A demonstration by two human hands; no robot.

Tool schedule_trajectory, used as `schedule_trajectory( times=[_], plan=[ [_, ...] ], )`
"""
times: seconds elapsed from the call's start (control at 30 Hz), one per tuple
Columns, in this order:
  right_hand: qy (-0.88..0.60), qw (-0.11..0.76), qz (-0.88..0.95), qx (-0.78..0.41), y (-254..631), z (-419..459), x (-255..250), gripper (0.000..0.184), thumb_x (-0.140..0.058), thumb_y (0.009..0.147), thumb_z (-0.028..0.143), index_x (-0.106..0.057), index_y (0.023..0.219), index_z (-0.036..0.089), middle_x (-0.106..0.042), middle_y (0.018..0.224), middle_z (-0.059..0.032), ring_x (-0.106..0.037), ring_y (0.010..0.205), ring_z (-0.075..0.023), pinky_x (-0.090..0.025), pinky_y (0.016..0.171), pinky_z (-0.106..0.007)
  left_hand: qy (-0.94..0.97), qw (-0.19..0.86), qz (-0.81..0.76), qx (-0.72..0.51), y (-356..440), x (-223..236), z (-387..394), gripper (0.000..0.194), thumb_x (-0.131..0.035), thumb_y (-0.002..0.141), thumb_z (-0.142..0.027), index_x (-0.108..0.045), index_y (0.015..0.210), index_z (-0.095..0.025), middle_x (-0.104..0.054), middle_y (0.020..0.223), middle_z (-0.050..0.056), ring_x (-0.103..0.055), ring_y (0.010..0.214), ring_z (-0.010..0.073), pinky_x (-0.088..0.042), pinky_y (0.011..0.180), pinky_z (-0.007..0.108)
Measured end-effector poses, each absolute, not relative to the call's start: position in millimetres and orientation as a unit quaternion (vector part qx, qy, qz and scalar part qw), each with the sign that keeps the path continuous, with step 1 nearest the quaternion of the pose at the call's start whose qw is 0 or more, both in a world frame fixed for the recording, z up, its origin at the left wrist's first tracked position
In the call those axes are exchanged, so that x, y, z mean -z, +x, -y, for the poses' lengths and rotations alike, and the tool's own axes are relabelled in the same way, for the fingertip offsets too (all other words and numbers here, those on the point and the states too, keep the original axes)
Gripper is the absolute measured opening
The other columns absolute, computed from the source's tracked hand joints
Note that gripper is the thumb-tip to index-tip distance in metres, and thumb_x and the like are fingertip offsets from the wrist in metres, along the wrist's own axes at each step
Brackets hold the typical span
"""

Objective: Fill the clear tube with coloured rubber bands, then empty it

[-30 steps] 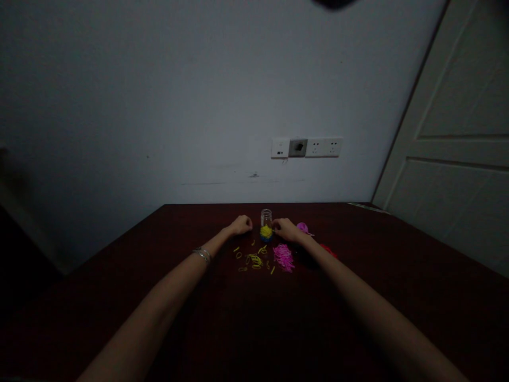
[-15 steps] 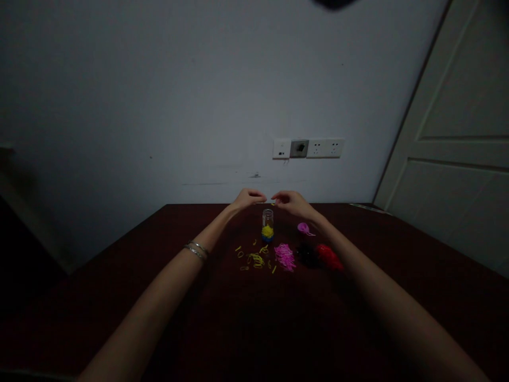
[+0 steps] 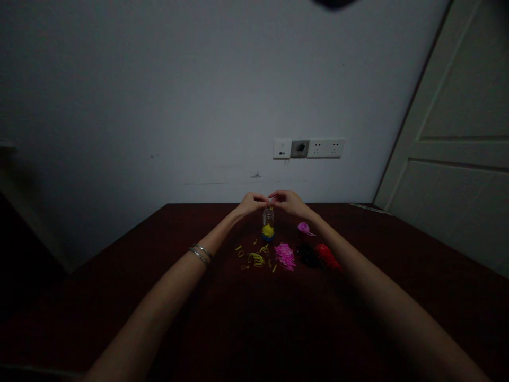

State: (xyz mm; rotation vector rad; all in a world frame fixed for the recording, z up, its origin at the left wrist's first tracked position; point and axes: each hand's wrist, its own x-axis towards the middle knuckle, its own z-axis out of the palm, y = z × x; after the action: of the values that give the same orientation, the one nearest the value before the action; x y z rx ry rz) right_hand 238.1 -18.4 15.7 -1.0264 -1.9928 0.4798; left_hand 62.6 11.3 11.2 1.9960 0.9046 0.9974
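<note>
A pale wall [image 3: 214, 95] backs the dark red table [image 3: 254, 323]. The left hand [image 3: 253, 202] and right hand [image 3: 289, 202] are together at the fingertips, just above an upright clear jar [image 3: 268, 227] holding yellow over blue. Nearer lie pink [image 3: 285, 256], red [image 3: 326, 255] and black heaps [image 3: 307, 254], then scattered yellow bands [image 3: 257, 259]. The right fingers pinch one small yellow band [image 3: 272, 208]; the left's grip I cannot tell.

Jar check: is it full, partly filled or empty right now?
Partly filled: through the jar's glass, a blue layer shows beneath a yellow layer, with clear glass above.
</note>
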Motion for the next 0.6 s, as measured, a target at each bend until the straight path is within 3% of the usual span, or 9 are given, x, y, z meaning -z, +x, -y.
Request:
schedule_trajectory(
  times=[0.27,0.6],
  plan=[
    [-0.426,0.395,0.779,-0.237,236,17,-17,0.027,-0.06,0.071,0.013,-0.061,0.098,0.01,-0.066,0.079,-0.0063,-0.059,0.067,-0.0121,-0.047,0.062,-0.023,0.782,0.357,-0.346,-0.376,61,-8,-9,0.011,-0.064,0.064,-0.017,-0.07,0.071,-0.011,-0.067,0.071,0.004,-0.057,0.068,0.0116,-0.043,0.071,0.025],
    [-0.421,0.39,0.793,-0.206,235,45,-24,0.025,-0.056,0.072,0.016,-0.064,0.094,0.01,-0.066,0.079,-0.0066,-0.058,0.067,-0.0123,-0.045,0.062,-0.023,0.8,0.324,-0.371,-0.343,46,-4,-4,0.023,-0.062,0.066,-0.028,-0.069,0.078,-0.01,-0.065,0.071,0.004,-0.056,0.066,0.0119,-0.042,0.064,0.024]
  ],
)
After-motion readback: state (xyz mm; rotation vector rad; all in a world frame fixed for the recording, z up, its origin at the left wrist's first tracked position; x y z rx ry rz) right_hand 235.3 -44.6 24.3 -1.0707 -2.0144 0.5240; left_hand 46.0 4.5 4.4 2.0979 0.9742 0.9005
